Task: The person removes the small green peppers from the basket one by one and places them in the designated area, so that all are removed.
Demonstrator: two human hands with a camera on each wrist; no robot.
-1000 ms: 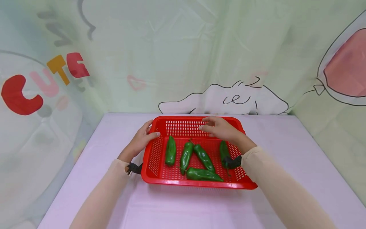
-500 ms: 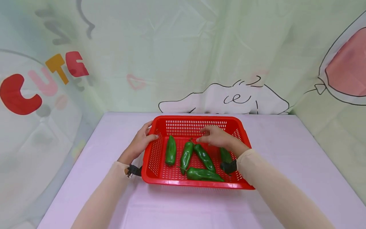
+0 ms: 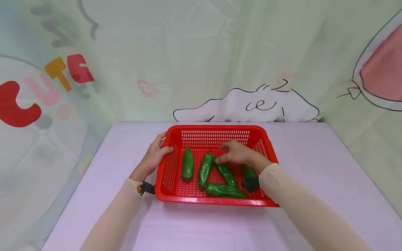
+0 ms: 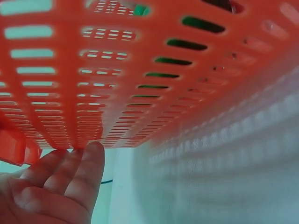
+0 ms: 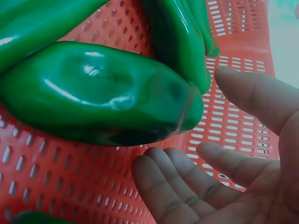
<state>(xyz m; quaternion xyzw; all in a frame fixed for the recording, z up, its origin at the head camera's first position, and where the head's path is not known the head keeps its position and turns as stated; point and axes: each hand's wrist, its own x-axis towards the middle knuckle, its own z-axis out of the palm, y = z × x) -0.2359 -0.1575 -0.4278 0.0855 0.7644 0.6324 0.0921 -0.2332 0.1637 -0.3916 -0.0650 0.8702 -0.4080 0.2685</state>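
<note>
Green peppers (image 3: pixel 205 171), red basket (image 3: pixel 188 199), pale lilac table (image 3: pixel 201 230), beige sleeves (image 3: pixel 301 209)

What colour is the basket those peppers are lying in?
The basket is bright red; the head view shows it best.

In head view, green pepper (image 3: pixel 249 170) at the basket's (image 3: pixel 216 200) 3 o'clock, part-hidden by black wrist gear (image 3: pixel 250 184); right sleeve (image 3: pixel 307 202) cut off at 4 o'clock, left sleeve (image 3: pixel 108 214) at 7; in right wrist view, right hand (image 5: pixel 257 191) cut off at 4 o'clock; in left wrist view, green patch (image 4: pixel 141 10) at 12 o'clock, too small to identify.
</note>
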